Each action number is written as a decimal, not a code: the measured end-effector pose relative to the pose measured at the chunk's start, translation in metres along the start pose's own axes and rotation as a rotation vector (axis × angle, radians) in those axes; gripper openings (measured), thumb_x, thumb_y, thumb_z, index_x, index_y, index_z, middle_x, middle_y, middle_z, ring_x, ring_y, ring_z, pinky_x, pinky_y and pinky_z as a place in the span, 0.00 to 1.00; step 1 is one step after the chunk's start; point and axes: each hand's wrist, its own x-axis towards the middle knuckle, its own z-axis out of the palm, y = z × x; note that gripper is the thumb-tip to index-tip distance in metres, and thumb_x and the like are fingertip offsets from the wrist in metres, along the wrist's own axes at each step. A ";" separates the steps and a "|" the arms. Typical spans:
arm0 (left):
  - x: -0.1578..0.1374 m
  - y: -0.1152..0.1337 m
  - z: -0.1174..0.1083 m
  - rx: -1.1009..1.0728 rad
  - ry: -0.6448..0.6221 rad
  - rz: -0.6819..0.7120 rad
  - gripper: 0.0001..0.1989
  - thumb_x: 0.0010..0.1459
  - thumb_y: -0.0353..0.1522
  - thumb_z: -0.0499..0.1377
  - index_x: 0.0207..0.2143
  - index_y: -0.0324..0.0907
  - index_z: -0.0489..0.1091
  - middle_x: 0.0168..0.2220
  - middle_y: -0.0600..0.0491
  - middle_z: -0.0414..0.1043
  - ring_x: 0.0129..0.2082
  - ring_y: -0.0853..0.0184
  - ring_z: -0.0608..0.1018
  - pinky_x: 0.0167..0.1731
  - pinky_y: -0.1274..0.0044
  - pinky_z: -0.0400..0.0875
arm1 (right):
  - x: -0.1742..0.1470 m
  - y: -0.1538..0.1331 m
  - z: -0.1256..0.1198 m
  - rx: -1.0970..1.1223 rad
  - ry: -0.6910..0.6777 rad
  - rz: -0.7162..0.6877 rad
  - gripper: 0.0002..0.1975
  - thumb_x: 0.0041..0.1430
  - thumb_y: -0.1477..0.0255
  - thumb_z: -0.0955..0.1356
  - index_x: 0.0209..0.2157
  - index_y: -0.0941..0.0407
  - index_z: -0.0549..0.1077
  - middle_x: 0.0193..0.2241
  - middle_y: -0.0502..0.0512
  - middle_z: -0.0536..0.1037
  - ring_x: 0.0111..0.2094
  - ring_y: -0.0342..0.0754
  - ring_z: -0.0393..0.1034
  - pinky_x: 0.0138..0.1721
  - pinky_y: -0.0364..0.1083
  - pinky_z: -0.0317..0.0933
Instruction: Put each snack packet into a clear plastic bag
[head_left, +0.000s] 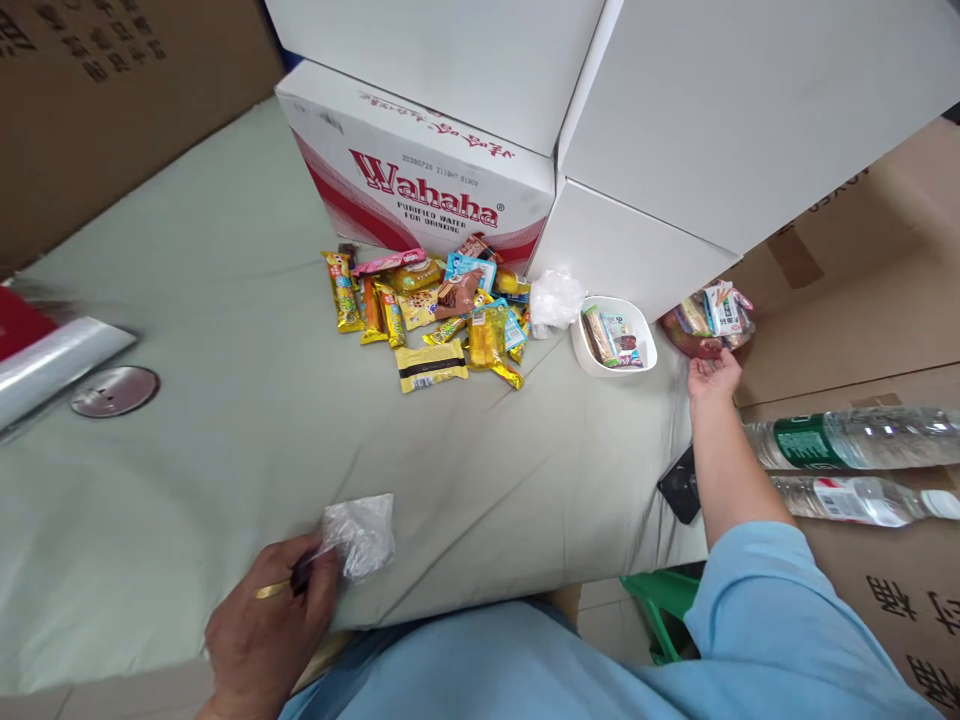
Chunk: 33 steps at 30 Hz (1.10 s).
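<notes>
Apparently for steadiness, our left hand (271,608) pinches clear plastic (365,535); our right hand (714,378) meets the snack container (679,332), grip unclear.

A creased, pale grey-green covering spreads over the surface (247,420). Large white boxes (690,110) form its backdrop, with printed brown cardboard (112,150) at the left. Beyond the near edge, part of a green stool (664,600) shows beside light floor tiles (604,617).
</notes>
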 end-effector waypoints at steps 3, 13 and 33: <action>0.001 0.001 0.000 0.005 0.004 -0.007 0.05 0.68 0.36 0.59 0.38 0.46 0.72 0.31 0.53 0.79 0.27 0.64 0.79 0.24 0.75 0.64 | 0.007 -0.004 0.015 -0.012 -0.059 -0.006 0.13 0.72 0.62 0.59 0.37 0.55 0.68 0.41 0.55 0.70 0.42 0.43 0.71 0.43 0.42 0.74; 0.005 0.010 -0.005 -0.200 -0.036 -0.359 0.08 0.62 0.39 0.60 0.36 0.44 0.72 0.28 0.54 0.77 0.25 0.65 0.77 0.25 0.75 0.66 | -0.048 0.005 0.026 -0.222 -0.086 -0.211 0.11 0.64 0.76 0.61 0.27 0.50 0.60 0.28 0.47 0.63 0.25 0.42 0.61 0.31 0.45 0.65; 0.039 0.062 -0.012 -1.397 -0.360 -0.839 0.20 0.47 0.38 0.74 0.35 0.43 0.69 0.35 0.56 0.70 0.30 0.72 0.71 0.29 0.80 0.67 | -0.404 0.100 -0.038 -0.492 -1.559 -0.506 0.10 0.69 0.58 0.71 0.42 0.49 0.81 0.51 0.59 0.80 0.55 0.56 0.72 0.60 0.60 0.66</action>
